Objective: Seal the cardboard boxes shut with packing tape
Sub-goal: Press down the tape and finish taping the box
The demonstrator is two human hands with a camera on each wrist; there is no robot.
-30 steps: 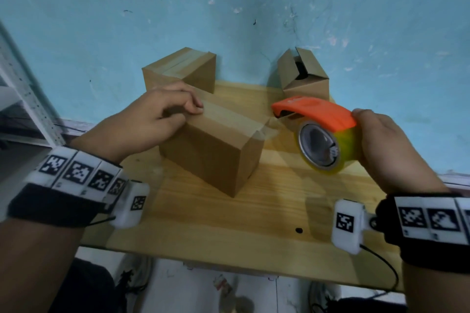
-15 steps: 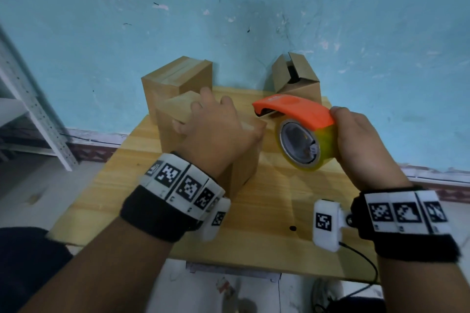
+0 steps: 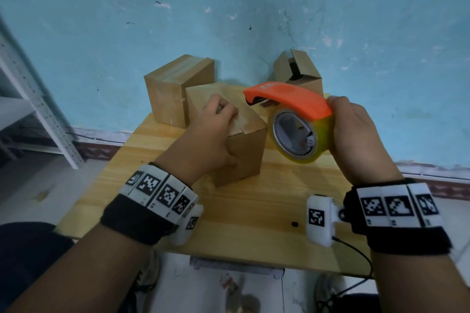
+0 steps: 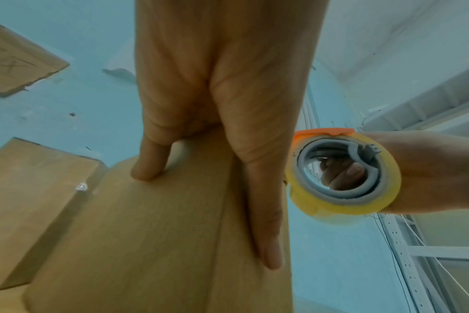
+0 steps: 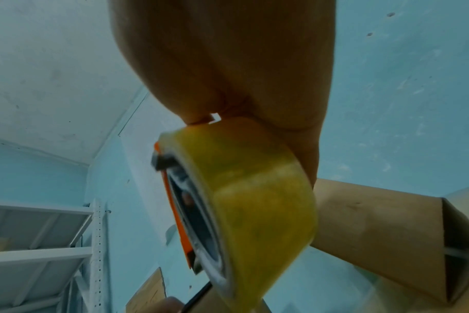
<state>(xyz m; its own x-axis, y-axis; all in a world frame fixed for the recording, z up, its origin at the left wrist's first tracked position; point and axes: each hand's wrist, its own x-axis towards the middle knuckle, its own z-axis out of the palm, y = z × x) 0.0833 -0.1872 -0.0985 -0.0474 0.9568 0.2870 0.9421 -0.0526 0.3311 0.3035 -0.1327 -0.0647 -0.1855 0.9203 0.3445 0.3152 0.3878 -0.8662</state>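
On the light wooden tabletop (image 3: 244,216) I see three brown cardboard boxes. Nearest one, the small brown cardboard box with closed top flaps (image 3: 244,150), sits roughly mid-table; its top seam is visible at the near edge, and I can't tell whether tape is on it. My left hand (image 3: 206,145) rests on top of that box: in the left wrist view the thumb (image 4: 265,211) lies straight along the side face near the corner while the fingers (image 4: 150,161) bend over the top and press down, close together, so it's gripping the box over the edge. My right hand (image 3: 356,140) holds the orange plastic tape dispenser with a yellowish roll of clear packing tape (image 3: 297,132) in the air just right of the box, near its top corner; whether the dispenser nose touches the box I can't tell. Right fingers are wrapped round the back of the roll, one fingertip showing through the core in the left wrist view (image 4: 343,175); exact spread is hidden. Behind the held box, touching or just beside it, stands a taller closed cardboard box (image 3: 175,89) at the back left. Far right by the blue painted wall (image 3: 254,20) sits a smaller cardboard box with open raised flaps (image 3: 300,71). Grey metal shelving (image 3: 38,109) stands at the left edge.
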